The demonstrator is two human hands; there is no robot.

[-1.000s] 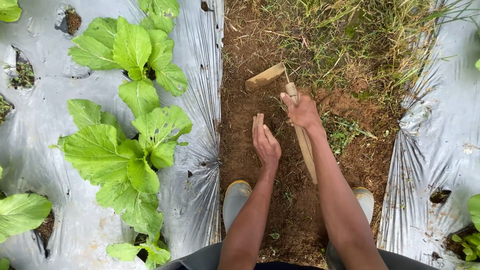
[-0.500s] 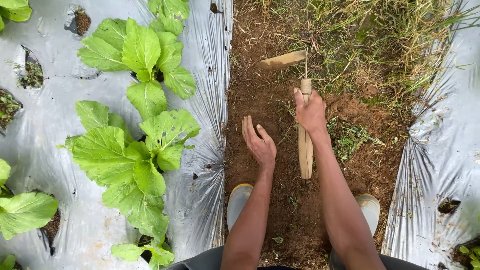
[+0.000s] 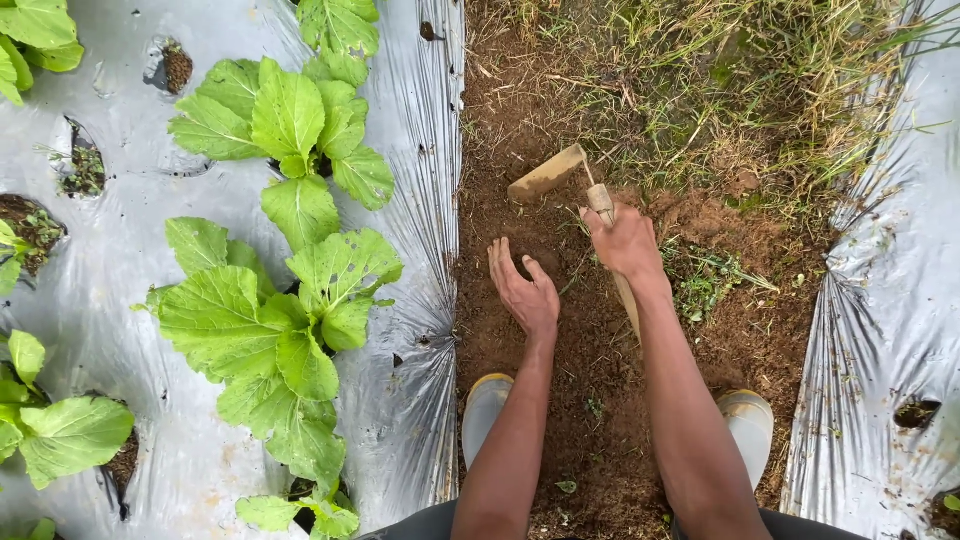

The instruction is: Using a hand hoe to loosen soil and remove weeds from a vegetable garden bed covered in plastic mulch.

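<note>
Right hand (image 3: 625,240) grips hoe (image 3: 548,173) handle, blade on soil at furrow's far end, long axis pointing left toward the mulch; left hand (image 3: 522,288) open, just nearside.

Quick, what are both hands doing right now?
Left hand: open, holding nothing, just over the bare soil.
Right hand: closed around the wooden handle of a small hoe.
</note>
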